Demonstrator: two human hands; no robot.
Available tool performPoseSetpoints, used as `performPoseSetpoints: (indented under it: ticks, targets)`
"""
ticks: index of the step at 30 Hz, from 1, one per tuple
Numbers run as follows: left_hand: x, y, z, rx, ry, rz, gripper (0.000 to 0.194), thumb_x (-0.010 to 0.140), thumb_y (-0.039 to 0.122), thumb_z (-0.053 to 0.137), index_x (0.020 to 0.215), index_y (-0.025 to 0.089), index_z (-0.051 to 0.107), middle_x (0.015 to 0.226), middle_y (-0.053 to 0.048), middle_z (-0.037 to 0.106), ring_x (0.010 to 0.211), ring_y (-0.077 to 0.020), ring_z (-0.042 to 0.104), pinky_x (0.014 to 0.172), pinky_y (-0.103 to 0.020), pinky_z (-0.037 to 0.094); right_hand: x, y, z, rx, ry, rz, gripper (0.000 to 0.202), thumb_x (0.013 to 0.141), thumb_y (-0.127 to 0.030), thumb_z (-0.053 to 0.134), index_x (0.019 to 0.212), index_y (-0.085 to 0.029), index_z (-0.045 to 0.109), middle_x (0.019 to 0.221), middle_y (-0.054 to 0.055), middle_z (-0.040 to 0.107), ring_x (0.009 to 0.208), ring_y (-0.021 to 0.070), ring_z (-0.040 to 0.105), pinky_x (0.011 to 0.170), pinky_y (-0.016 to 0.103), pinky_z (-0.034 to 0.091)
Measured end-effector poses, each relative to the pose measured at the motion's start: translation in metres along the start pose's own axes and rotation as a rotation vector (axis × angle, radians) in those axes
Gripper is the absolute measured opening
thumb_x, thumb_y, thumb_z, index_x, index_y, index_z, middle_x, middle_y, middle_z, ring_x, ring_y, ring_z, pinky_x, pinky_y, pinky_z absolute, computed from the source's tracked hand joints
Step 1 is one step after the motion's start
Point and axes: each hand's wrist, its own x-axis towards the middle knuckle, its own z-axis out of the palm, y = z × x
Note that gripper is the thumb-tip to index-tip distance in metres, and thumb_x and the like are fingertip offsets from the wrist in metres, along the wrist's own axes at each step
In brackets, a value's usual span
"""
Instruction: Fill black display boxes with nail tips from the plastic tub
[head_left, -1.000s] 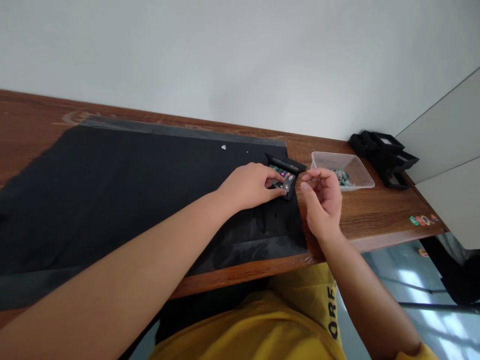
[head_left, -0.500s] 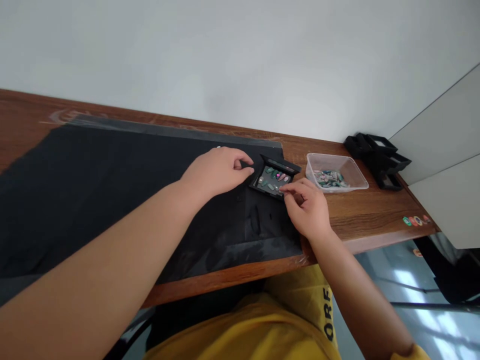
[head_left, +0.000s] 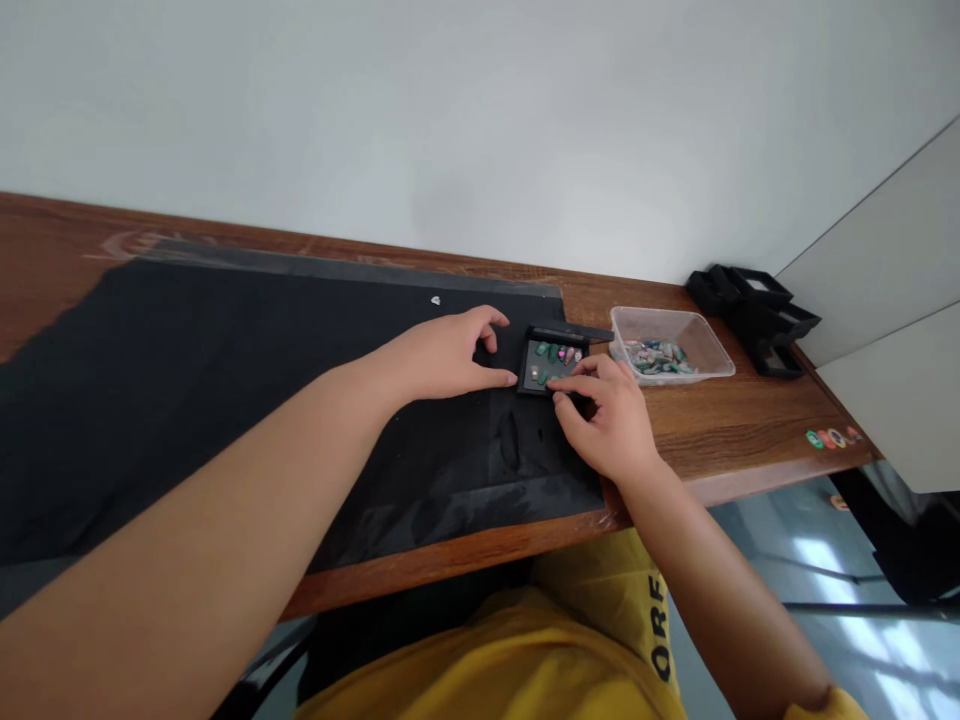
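Observation:
A small black box (head_left: 571, 331) stands on the black mat with its lid tilted up at the back. Several small green, pink and pale pieces that look like press-on nails (head_left: 553, 353) lie on its grey lining. My left hand (head_left: 450, 352) is open, its thumb tip at the box's left front corner and its fingers curved apart. At the front edge, my right hand (head_left: 609, 415) has thumb and index finger closed together on the box's front wall, hiding the right front part. A small whitish piece (head_left: 436, 300) lies alone on the mat behind my left hand.
A clear plastic tub (head_left: 709, 350) with many similar pieces stands right of the box. Farther right are stacked black boxes (head_left: 757, 300) against the wall. Round stickers (head_left: 825, 438) mark the table's front edge. The black mat (head_left: 225, 380) is taped down.
The box has turned and now lies straighter, its lid more level across. My left thumb has come to its corner, and my right fingertips have shifted slightly left along the front.

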Motion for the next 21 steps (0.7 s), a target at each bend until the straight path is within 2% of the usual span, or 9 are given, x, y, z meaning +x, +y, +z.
performPoseSetpoints:
  ticks: [5,10,17,21]
  targets:
    - [-0.0004,0.0025,0.0003,0.047,-0.002,0.005,0.078,0.079,0.063,0.074,0.144,0.023,0.058,0.12,-0.01,0.074,0.098,-0.029,0.07,0.078,-0.036,0.049,-0.0002,-0.0008,-0.001,-0.005,0.025,-0.003,0.023,0.093,-0.025,0.064,0.096,-0.025,0.087,0.102,0.009,0.073,0.098,0.0268,0.066,0.093,0.046,0.054]
    - [0.0013,-0.0006,0.0018,0.03,0.003,-0.006,0.078,0.075,0.063,0.078,0.141,0.026,0.062,0.117,-0.008,0.075,0.094,-0.0271,0.07,0.075,-0.034,0.048,-0.0013,-0.0017,-0.0028,-0.038,0.017,0.031,0.023,0.093,-0.027,0.063,0.098,-0.021,0.085,0.102,0.012,0.073,0.098,0.029,0.066,0.093,0.048,0.054]
    - [0.0023,0.0002,0.0022,0.042,0.01,0.011,0.071,0.076,0.061,0.08,0.136,0.026,0.067,0.115,-0.007,0.076,0.093,-0.0275,0.071,0.075,-0.034,0.048,-0.0027,-0.0029,-0.0028,-0.087,0.021,-0.012,0.021,0.094,-0.024,0.062,0.095,-0.023,0.084,0.098,0.009,0.075,0.094,0.0276,0.068,0.088,0.045,0.054]
    - [-0.0014,0.0059,-0.0001,0.062,0.007,-0.001,0.076,0.078,0.059,0.078,0.143,0.024,0.062,0.119,-0.008,0.075,0.098,-0.0284,0.071,0.077,-0.034,0.048,-0.0027,-0.0044,-0.0032,-0.137,0.037,0.055,0.015,0.093,-0.023,0.065,0.088,-0.022,0.079,0.092,0.009,0.075,0.088,0.0262,0.067,0.084,0.042,0.052]
